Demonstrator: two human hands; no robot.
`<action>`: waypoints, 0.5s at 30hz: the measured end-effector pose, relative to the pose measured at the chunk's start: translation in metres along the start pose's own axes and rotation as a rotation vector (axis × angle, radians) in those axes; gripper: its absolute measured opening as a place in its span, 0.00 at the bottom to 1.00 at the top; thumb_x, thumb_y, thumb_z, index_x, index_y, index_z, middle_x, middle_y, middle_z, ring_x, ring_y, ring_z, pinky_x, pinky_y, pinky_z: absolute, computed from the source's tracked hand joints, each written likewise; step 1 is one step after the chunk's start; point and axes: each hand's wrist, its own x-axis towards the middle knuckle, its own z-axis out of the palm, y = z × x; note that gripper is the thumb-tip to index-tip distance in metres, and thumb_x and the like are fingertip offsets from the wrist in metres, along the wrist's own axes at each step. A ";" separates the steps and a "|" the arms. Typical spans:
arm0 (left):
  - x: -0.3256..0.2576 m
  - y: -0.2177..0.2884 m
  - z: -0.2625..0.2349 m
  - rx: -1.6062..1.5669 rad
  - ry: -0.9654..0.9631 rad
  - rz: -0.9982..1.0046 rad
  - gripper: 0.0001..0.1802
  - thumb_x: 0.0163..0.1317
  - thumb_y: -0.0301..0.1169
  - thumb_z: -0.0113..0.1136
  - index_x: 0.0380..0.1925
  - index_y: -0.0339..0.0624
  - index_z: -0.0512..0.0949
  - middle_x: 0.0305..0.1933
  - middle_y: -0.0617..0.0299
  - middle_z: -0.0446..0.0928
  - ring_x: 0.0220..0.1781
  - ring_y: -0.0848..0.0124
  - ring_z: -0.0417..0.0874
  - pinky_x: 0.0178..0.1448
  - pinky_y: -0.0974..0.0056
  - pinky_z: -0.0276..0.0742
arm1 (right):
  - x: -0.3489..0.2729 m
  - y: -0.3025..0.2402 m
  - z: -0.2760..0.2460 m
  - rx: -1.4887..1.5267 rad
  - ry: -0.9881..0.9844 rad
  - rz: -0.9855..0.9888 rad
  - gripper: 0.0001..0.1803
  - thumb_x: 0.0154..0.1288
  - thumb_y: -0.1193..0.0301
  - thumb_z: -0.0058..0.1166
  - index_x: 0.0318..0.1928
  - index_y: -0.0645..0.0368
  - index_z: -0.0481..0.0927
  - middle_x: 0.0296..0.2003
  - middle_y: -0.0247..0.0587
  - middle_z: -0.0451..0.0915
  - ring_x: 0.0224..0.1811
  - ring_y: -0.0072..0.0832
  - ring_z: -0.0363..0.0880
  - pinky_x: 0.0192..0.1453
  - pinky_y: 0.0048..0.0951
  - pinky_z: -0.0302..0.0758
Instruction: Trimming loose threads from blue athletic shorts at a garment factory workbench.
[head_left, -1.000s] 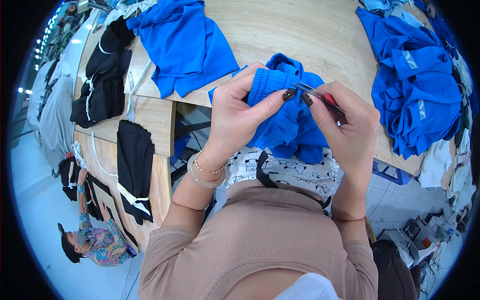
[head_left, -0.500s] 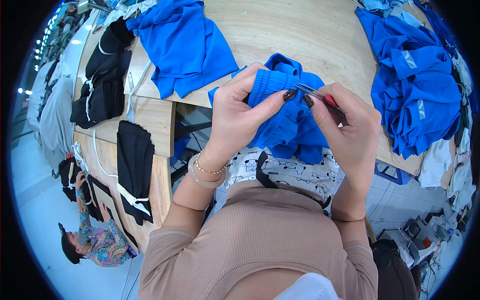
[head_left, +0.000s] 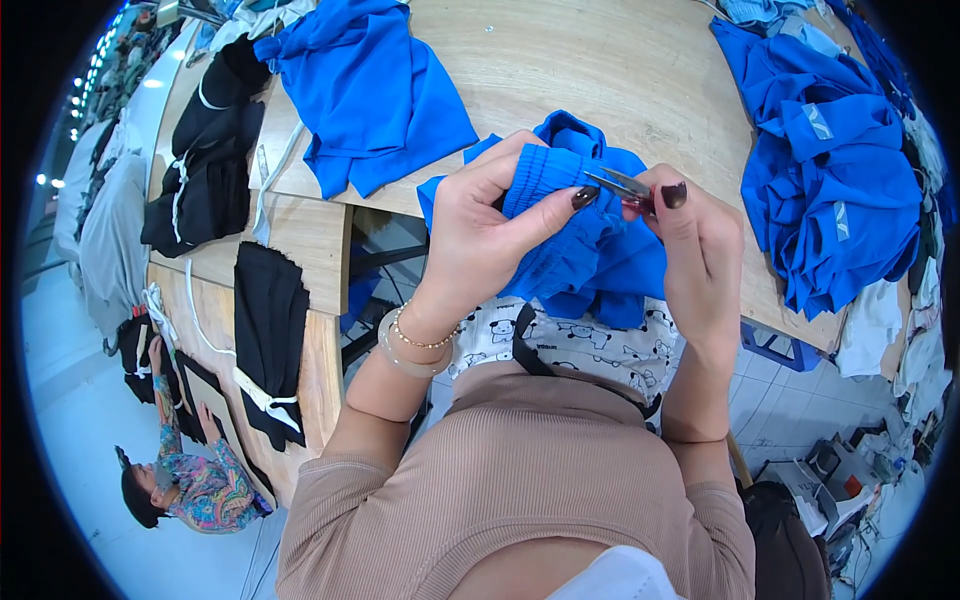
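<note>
A blue garment (head_left: 560, 250) with a gathered elastic waistband hangs over the table's near edge in front of me. My left hand (head_left: 490, 215) pinches its waistband, thumb on the front face. In my right hand (head_left: 695, 235) is a pair of small thread snips (head_left: 620, 183) with a red part at the grip. Their metal blades point left and lie against the waistband just beyond my left thumb. The blades look slightly apart. My right palm hides most of the handle.
Another blue garment (head_left: 370, 100) lies at the far left of the wooden table (head_left: 560, 60). A blue pile (head_left: 835, 180) is heaped at right. Black tied bundles (head_left: 210, 140) and a black fabric stack (head_left: 270, 335) lie left. A co-worker (head_left: 205, 480) works at lower left.
My right hand has shifted its hold on the snips, the thumb lifting away from the waistband. The blades have turned a little and moved slightly. My left hand is nearly still.
</note>
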 end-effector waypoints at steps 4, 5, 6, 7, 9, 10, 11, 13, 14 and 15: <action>0.001 0.004 0.002 0.042 -0.006 0.040 0.06 0.52 0.21 0.63 0.32 0.33 0.81 0.32 0.64 0.75 0.33 0.78 0.72 0.36 0.74 0.66 | -0.003 0.011 0.007 0.027 -0.084 0.042 0.25 0.74 0.57 0.37 0.27 0.65 0.70 0.18 0.37 0.64 0.20 0.24 0.61 0.24 0.24 0.58; 0.002 0.006 0.003 0.052 -0.005 0.045 0.06 0.52 0.21 0.63 0.32 0.33 0.81 0.32 0.64 0.74 0.33 0.78 0.72 0.36 0.74 0.67 | -0.006 0.015 0.008 0.119 -0.084 0.099 0.26 0.74 0.54 0.36 0.28 0.65 0.70 0.20 0.34 0.65 0.23 0.20 0.60 0.26 0.22 0.56; 0.003 0.008 0.003 0.051 -0.007 0.047 0.06 0.52 0.21 0.63 0.32 0.33 0.81 0.32 0.64 0.74 0.33 0.78 0.72 0.36 0.74 0.67 | -0.007 0.017 0.008 0.210 -0.083 0.157 0.27 0.74 0.51 0.34 0.30 0.64 0.69 0.23 0.32 0.65 0.26 0.17 0.58 0.28 0.20 0.54; 0.004 0.009 0.003 0.069 -0.014 0.052 0.06 0.52 0.21 0.63 0.32 0.33 0.81 0.32 0.63 0.74 0.33 0.78 0.72 0.36 0.74 0.66 | -0.007 0.017 0.008 0.211 -0.084 0.156 0.27 0.74 0.51 0.34 0.30 0.64 0.69 0.23 0.32 0.65 0.26 0.17 0.58 0.28 0.20 0.54; 0.004 0.007 0.005 0.086 -0.023 0.057 0.07 0.52 0.20 0.63 0.32 0.33 0.81 0.32 0.63 0.74 0.32 0.78 0.73 0.35 0.74 0.66 | -0.006 0.013 0.005 0.125 -0.097 0.056 0.30 0.73 0.47 0.32 0.28 0.63 0.67 0.22 0.31 0.63 0.26 0.17 0.57 0.28 0.21 0.52; 0.004 0.003 0.006 0.120 -0.046 0.037 0.07 0.52 0.21 0.63 0.33 0.33 0.81 0.32 0.63 0.74 0.32 0.78 0.73 0.35 0.74 0.67 | -0.005 0.007 0.005 0.125 -0.096 0.056 0.30 0.73 0.47 0.32 0.28 0.63 0.67 0.22 0.31 0.63 0.26 0.17 0.57 0.28 0.21 0.52; 0.004 0.000 0.007 0.155 -0.068 0.016 0.07 0.52 0.21 0.63 0.33 0.33 0.81 0.32 0.63 0.75 0.32 0.78 0.73 0.35 0.74 0.67 | -0.005 -0.002 0.005 0.110 -0.030 -0.009 0.27 0.73 0.51 0.35 0.27 0.62 0.67 0.21 0.32 0.62 0.24 0.19 0.57 0.26 0.22 0.54; 0.001 -0.001 0.006 0.134 -0.091 -0.034 0.07 0.52 0.20 0.62 0.33 0.32 0.81 0.33 0.63 0.75 0.34 0.78 0.74 0.36 0.74 0.68 | -0.001 -0.012 0.001 0.188 0.044 -0.063 0.20 0.70 0.58 0.46 0.28 0.62 0.70 0.20 0.29 0.64 0.23 0.15 0.57 0.25 0.19 0.55; 0.001 -0.002 0.007 0.073 -0.050 -0.050 0.07 0.52 0.20 0.62 0.33 0.32 0.81 0.33 0.64 0.75 0.34 0.77 0.75 0.37 0.74 0.69 | 0.001 -0.011 0.001 0.187 0.093 0.002 0.16 0.68 0.61 0.51 0.30 0.63 0.73 0.21 0.27 0.67 0.24 0.13 0.58 0.25 0.17 0.56; 0.000 -0.002 0.007 0.012 -0.008 -0.066 0.07 0.52 0.20 0.62 0.34 0.32 0.81 0.34 0.64 0.75 0.34 0.77 0.75 0.37 0.74 0.69 | 0.003 -0.009 0.002 0.187 0.140 0.067 0.14 0.65 0.64 0.57 0.32 0.64 0.75 0.23 0.26 0.69 0.25 0.10 0.59 0.26 0.15 0.56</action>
